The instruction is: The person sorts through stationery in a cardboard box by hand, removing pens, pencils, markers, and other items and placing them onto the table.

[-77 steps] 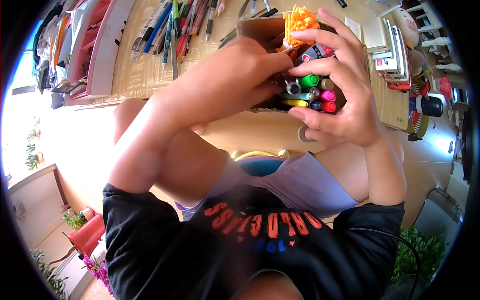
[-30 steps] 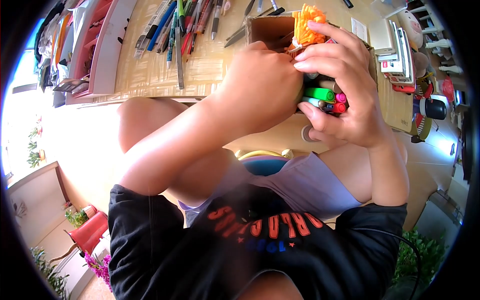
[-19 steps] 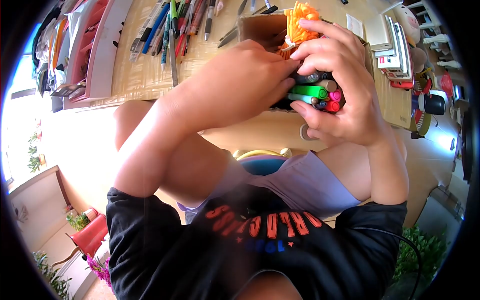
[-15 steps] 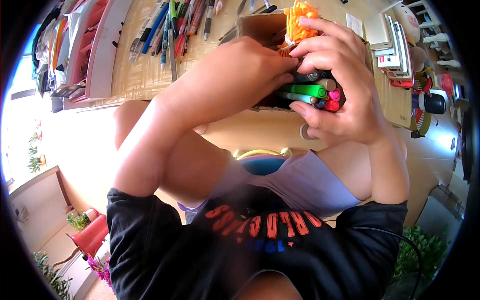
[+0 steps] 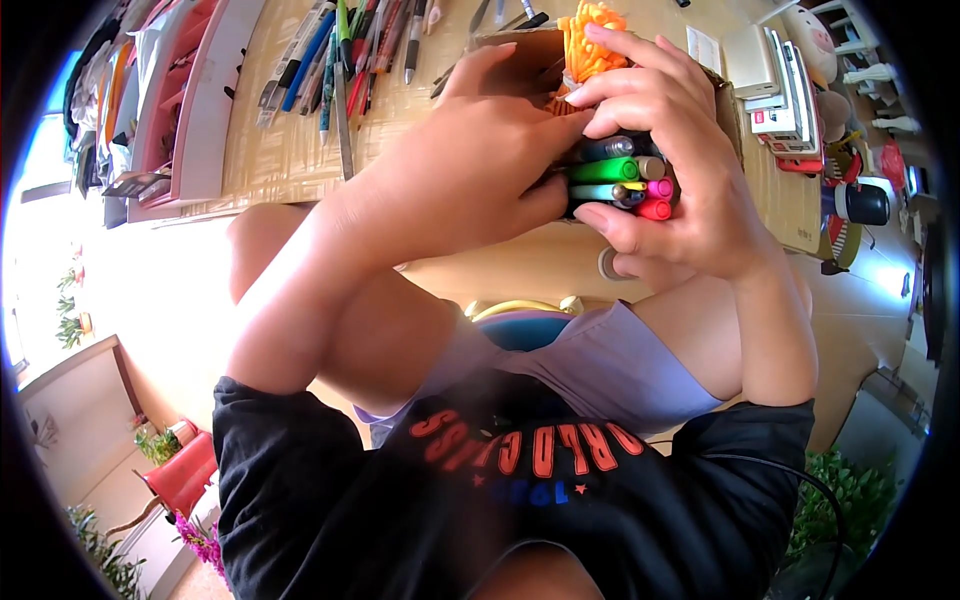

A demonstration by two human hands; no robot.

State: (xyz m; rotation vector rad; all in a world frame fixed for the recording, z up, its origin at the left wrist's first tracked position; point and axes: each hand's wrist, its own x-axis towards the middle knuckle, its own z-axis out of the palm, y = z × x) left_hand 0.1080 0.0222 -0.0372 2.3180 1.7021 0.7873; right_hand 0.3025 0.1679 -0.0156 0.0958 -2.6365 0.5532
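Our left hand (image 5: 470,160) has lifted one finger; our right hand (image 5: 695,180), curled, perhaps steadies multicoloured cylindrical plastic markers (image 5: 612,170); both grips unclear.

At the upper centre of the frame we counted one bare left hand (image 5: 475,165), one bare right hand (image 5: 690,165), one brown cardboard box (image 5: 532,50), one stringy bright-orange bundle (image 5: 593,42), one green cylindrical marker (image 5: 604,171), one pink round-ended marker (image 5: 659,187) and one red round-ended marker (image 5: 655,209).
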